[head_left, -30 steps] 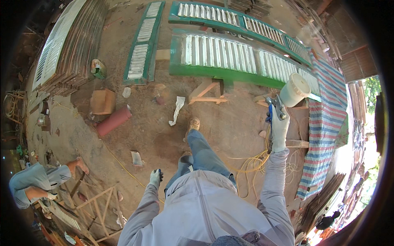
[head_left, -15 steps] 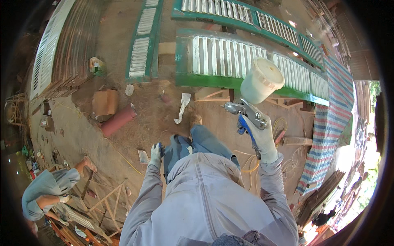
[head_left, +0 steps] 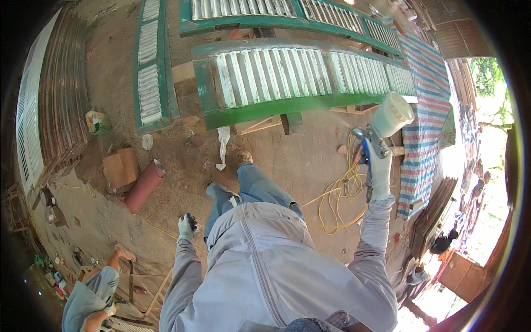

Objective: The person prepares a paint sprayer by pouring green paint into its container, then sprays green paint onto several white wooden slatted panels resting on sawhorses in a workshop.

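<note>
In my right hand (head_left: 380,172), gloved in white and blue, is a paint spray gun (head_left: 371,137) with a pale cup (head_left: 394,114) on top, tilted. Its nozzle points left, and a faint mist hangs between it and the green front edge of a louvered shutter panel (head_left: 310,103). That panel has white slats and a green frame, with brighter green along the near edge. My left hand (head_left: 187,227), gloved with dark blue fingers, hangs beside my left leg. Its fingers are loosely bent and apart, and nothing shows in them.
More green shutters (head_left: 243,25) lie behind and to the left (head_left: 149,61). A striped tarp (head_left: 423,127) drapes at right, near a yellow hose (head_left: 340,193) on the ground. A red roll (head_left: 145,185) and cardboard box (head_left: 120,169) lie left. Another person (head_left: 91,299) works at lower left.
My right hand has carried the spray gun right, toward the panel's right end. The shutters have shifted left in view, and mist now shows before the nozzle. My left hand has swung slightly back.
</note>
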A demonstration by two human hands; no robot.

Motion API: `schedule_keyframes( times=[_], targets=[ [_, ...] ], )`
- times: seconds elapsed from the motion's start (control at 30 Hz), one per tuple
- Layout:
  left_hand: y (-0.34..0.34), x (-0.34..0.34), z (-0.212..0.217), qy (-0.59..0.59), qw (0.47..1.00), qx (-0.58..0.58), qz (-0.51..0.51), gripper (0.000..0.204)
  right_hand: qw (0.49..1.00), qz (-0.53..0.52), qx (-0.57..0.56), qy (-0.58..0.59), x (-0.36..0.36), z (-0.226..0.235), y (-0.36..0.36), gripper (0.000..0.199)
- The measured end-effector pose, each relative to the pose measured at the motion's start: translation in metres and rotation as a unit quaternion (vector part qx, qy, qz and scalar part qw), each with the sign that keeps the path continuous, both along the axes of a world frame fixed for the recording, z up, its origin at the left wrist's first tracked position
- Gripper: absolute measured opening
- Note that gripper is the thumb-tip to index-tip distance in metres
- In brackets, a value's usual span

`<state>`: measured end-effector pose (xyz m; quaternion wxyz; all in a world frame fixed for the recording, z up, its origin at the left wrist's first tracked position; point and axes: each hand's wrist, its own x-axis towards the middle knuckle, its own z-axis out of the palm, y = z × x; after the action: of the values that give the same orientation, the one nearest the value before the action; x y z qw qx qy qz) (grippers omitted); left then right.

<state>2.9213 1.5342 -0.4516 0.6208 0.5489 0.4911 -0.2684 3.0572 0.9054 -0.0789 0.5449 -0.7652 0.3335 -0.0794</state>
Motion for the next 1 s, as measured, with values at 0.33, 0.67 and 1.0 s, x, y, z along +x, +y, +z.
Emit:
schedule_keyframes(
  times=[0.33,0.67,1.0],
  targets=[
    [-0.027,0.060,-0.019,-0.024,0.999,-0.025,0.032,0.021,0.982,-0.016,-0.191,0.006,-0.002,0.016,-0.020,0.041],
    [0.032,0.144,-0.045,-0.070,0.996,-0.010,-0.052,0.021,0.987,0.119,0.084,0.067,0.039,0.066,0.176,0.049],
    [0.258,0.246,-0.048,-0.023,0.988,0.060,-0.139,0.024,0.998,-0.051,0.031,-0.020,0.155,0.035,0.378,0.041]
  ],
)
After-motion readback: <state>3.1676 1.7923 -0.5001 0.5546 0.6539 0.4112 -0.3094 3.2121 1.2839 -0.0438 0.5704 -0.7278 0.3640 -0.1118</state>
